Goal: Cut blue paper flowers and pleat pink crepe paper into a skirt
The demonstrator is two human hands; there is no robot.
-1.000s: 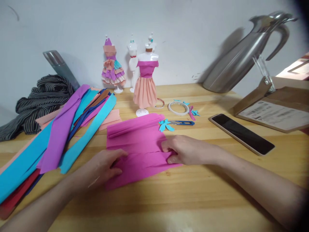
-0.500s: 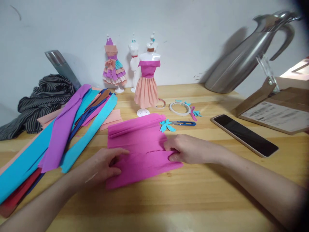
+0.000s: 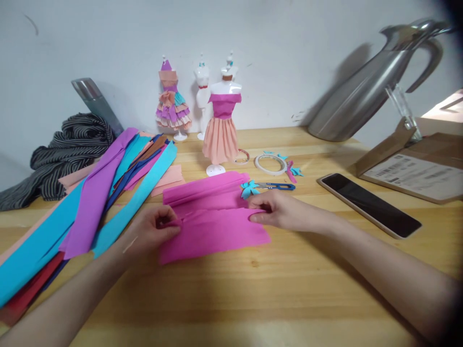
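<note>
A piece of magenta crepe paper (image 3: 217, 233) stretches between my two hands over the table. My left hand (image 3: 154, 226) pinches its upper left corner between thumb and fingers. The upper right corner is gripped by my right hand (image 3: 271, 209). Just behind lies more magenta crepe paper, with a folded roll (image 3: 206, 188) along its far side. A turquoise paper flower (image 3: 249, 189) and blue-handled thread snips (image 3: 278, 186) lie just beyond my right hand.
Small mannequins stand at the back, one in a magenta and peach dress (image 3: 221, 135). Colourful crepe strips (image 3: 97, 188) and a striped cloth (image 3: 68, 149) lie left. A tape roll (image 3: 271, 164), phone (image 3: 369, 205), cardboard box (image 3: 415, 164) and steel jug (image 3: 365, 86) are on the right.
My left hand has closed on the paper's left corner, where its fingers were apart before. Both hands have lifted the piece's far edge slightly and away from me. The view has shifted a little.
</note>
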